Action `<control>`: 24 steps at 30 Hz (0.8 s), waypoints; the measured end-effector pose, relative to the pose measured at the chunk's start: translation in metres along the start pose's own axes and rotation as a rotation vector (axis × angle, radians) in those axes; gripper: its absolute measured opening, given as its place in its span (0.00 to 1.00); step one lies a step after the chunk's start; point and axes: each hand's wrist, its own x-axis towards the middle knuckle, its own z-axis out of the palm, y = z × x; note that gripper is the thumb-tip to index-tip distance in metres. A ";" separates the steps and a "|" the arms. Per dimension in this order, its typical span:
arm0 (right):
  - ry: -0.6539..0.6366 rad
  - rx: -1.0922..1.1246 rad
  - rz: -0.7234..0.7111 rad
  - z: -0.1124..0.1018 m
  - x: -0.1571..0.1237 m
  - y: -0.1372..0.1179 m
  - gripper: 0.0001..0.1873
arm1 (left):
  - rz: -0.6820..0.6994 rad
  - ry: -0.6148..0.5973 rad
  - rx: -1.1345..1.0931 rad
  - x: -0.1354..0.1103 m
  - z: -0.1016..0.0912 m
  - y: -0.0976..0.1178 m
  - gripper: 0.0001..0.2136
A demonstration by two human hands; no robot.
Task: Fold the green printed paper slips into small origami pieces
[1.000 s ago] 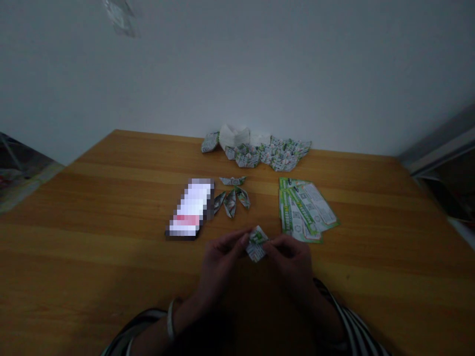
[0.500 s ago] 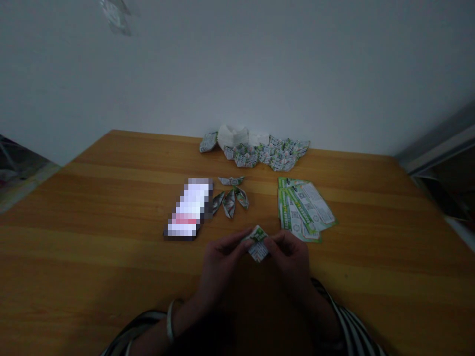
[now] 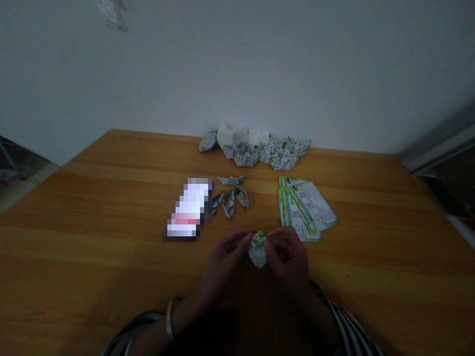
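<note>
A small folded piece of printed paper (image 3: 259, 253), white with a green patch at its top, is held between my two hands above the wooden table. My left hand (image 3: 224, 259) pinches its left edge between thumb and fingers. On the opposite edge, my right hand (image 3: 288, 257) grips with thumb and bent fingers. Just beyond my hands lie several folded paper pieces (image 3: 229, 203), pointed like little boats. To the right sits a spread of flat green and white printed sheets (image 3: 309, 207), close to my right fingers.
A phone (image 3: 188, 207) with a lit, pixelated screen lies left of the folded pieces. Along the wall stand joined folded-paper clusters (image 3: 284, 152) and a white object (image 3: 232, 134). The wooden table (image 3: 92, 207) meets the wall at the back.
The paper between my hands has tilted and sits slightly lower; its outline looks narrower and more rounded. My fingers have shifted a little on its edges.
</note>
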 end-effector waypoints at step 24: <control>-0.231 -0.391 -0.341 -0.005 -0.004 0.005 0.30 | 0.091 -0.154 -0.138 0.000 -0.008 -0.002 0.06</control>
